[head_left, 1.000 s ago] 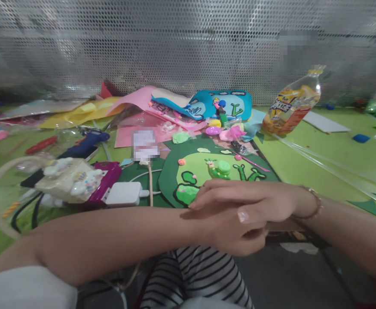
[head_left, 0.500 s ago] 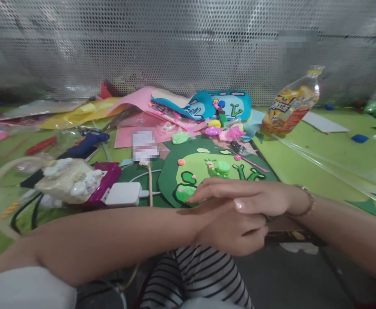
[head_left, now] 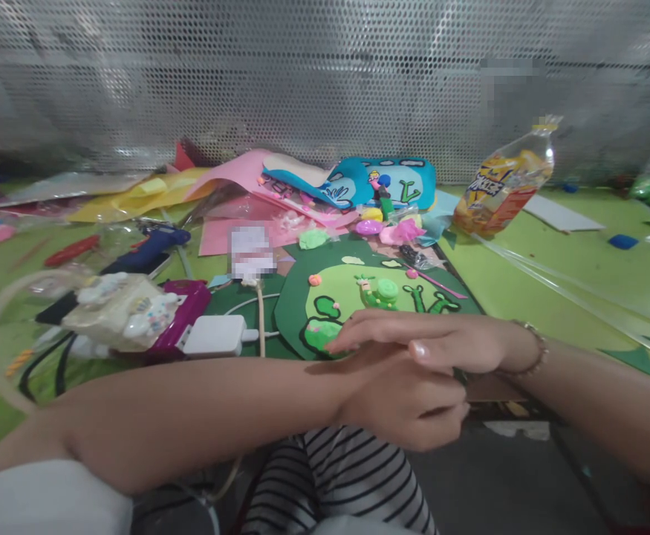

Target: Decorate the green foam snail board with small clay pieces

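My left hand [head_left: 405, 401] reaches across from the left above the table's front edge, its fingers curled in and nothing showing between them; its palm is hidden. Over its back and wrist lies my right hand [head_left: 441, 338], fingers stretched out, thumb resting on the left hand, a bracelet [head_left: 536, 349] at the wrist. Just beyond them is a green foam-sheet picture [head_left: 296, 297], partly covered by my hands. On it are a clay snail [head_left: 383, 293], black-outlined green shapes [head_left: 433, 299] and an orange clay ball [head_left: 315, 280].
At left are a decorated cream and purple box [head_left: 129, 316], a white charger [head_left: 216, 336] with cables, and a blue glue gun [head_left: 151, 247]. Behind lie clay lumps [head_left: 369, 227], a blue picture [head_left: 419, 182] and pink sheets [head_left: 218, 234]. A snack bag [head_left: 503, 186] stands right, before a perforated metal panel [head_left: 302, 82].
My two hands have shifted slightly right and downward together, still in contact. Nothing on the table has visibly moved.
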A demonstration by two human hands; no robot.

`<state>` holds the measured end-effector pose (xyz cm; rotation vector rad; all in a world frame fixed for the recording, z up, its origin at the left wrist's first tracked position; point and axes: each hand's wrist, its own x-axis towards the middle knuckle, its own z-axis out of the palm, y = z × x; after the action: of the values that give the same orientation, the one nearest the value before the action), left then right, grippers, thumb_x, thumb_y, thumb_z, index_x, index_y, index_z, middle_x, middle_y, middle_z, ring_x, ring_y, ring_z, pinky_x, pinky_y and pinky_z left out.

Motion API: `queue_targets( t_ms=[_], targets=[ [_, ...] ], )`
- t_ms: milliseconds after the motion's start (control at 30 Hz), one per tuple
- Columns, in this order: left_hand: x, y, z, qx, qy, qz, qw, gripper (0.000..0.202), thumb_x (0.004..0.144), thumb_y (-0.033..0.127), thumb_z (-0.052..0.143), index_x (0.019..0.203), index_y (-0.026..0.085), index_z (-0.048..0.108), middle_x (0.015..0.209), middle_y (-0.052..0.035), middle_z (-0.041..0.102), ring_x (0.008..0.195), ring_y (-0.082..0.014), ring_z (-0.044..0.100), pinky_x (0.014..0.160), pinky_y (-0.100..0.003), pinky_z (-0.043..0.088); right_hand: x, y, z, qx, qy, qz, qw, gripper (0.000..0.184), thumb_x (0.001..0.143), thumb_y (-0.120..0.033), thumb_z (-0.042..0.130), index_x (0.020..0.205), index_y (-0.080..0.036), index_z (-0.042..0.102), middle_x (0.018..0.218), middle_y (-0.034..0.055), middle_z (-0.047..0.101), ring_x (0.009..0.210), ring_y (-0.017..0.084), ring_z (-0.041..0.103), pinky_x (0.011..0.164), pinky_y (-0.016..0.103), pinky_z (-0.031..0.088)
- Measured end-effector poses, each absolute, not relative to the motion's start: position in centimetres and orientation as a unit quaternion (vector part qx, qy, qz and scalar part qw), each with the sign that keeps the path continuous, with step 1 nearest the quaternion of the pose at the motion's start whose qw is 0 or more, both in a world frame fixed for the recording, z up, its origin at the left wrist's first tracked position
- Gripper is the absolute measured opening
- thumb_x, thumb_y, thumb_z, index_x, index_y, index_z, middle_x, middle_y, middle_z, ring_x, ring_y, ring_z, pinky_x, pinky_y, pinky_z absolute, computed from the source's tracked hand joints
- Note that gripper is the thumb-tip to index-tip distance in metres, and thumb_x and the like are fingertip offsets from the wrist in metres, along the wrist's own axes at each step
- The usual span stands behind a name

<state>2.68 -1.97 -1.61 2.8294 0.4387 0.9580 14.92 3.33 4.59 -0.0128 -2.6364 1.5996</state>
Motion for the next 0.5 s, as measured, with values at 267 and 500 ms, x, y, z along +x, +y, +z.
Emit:
queue_targets(
  t_ms=[267, 500],
  targets=[
    [2.6, -2.0, -1.7, 0.918, 0.167, 0.353, 0.066, 0.033, 0.084, 0.020, 0.041, 0.055, 0.015, 0.057, 0.054, -0.0020, 0.055, 0.057, -0.0111, 0.051, 0.059, -0.026, 0.039, 14.7, 3.3, 4.6, 0.004, -0.850, 0.526, 0.033, 0.060, 0.097, -0.045, 0.020, 0.137, -0.003, 0.035, 0.137, 0.0166, 0.040, 0.129, 0.020, 0.033, 0.108, 0.033, 0.022],
    [2.0, -1.7, -0.8, 0.914, 0.246, 0.314, 0.069, 0.022, 0.077, 0.022, 0.045, 0.069, 0.016, 0.065, 0.073, -0.0030, 0.065, 0.075, -0.0159, 0.059, 0.057, -0.025, 0.038, 15.2, 3.4, 4.8, 0.012, -0.834, 0.549, 0.059, 0.058, 0.096, -0.047, 0.022, 0.138, -0.008, 0.037, 0.134, 0.0143, 0.041, 0.125, 0.021, 0.037, 0.106, 0.033, 0.025]
  ],
)
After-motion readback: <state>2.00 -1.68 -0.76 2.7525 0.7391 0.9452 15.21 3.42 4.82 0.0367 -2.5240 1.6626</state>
